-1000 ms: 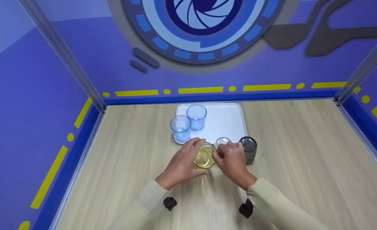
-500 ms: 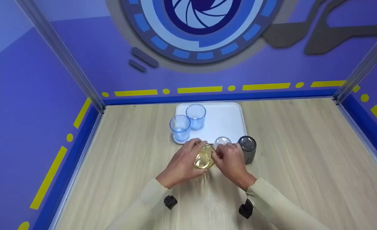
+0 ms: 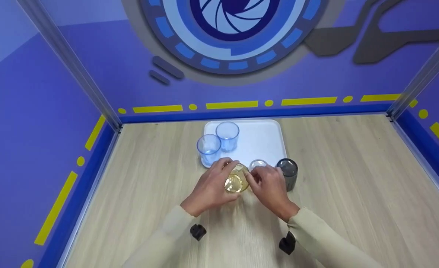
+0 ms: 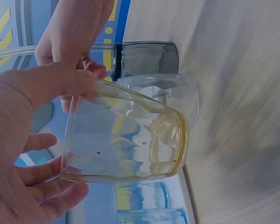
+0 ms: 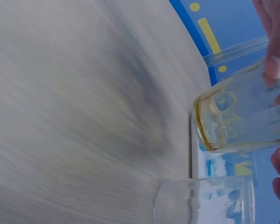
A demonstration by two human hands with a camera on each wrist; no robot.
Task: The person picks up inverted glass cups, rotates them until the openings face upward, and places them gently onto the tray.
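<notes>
A see-through amber tumbler point(image 3: 234, 183) is before me, its rim up and its thicker base toward the table, as the left wrist view shows. My left hand point(image 3: 210, 188) holds it near the rim, thumb on one side and fingers spread on the other. From the right, my right hand point(image 3: 271, 186) has curled fingers at the rim and appears to pinch it; the contact is partly hidden. Behind that hand is a clear tumbler point(image 3: 257, 163), partly covered. A dark grey tumbler point(image 3: 288, 173) stands just right of it.
A white tray point(image 3: 260, 137) lies at the back of the wooden table point(image 3: 159, 160). Two blue tumblers, one in front point(image 3: 209, 147) and one behind point(image 3: 228, 134), stand at its left side. A purple wall point(image 3: 100, 67) rises behind the table.
My left hand and the amber tumbler have shifted slightly up in the head view. My right thumb now points more toward the rim. The other tumblers stay in place.
</notes>
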